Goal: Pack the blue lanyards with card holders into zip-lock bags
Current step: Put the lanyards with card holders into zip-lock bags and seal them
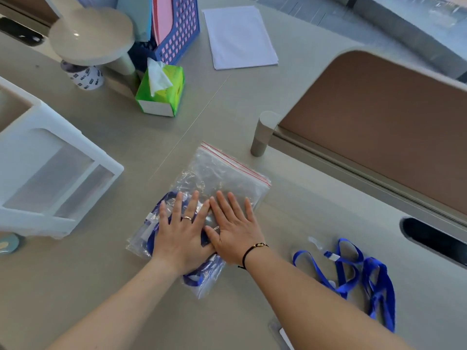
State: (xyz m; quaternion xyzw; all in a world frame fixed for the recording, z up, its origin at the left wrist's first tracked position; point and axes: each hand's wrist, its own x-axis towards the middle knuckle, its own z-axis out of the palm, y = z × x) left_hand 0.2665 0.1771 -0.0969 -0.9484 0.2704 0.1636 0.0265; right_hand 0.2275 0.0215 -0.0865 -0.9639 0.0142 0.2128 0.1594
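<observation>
The head camera looks down at a beige desk [290, 210]. In the middle of it lies a clear zip-lock bag [222, 173] with a red strip along its far, upper-right edge. Inside the bag, at its near end, a blue lanyard [151, 238] shows through the plastic; whether a card holder is in there with it cannot be told for certain.

Both hands lie flat on top of the bag, side by side. The left hand [182, 236] presses on the near-left part, fingers straight and slightly spread, with a ring on one finger. The right hand [235, 231] presses just beside it, fingers straight and pointing toward the sealed edge, thumb touching the left hand. A thin dark bracelet [249, 252] circles the right wrist. Neither hand curls round anything.

To the right of the right forearm, on the bare desk, more blue lanyards [366, 276] lie in a loose tangle, with a clear clip piece at their far end. They are outside the bag and apart from it.

Farther back on the desk stand a green tissue box [161, 97] with a white tissue sticking up, a blue lattice file holder [182, 29] and a stack of white paper [240, 34]. At the left edge sits a white plastic drawer unit [50, 152]. To the right rises a brown desk divider [374, 127] with a rounded corner, and a short beige post [262, 135] stands at its near end.
</observation>
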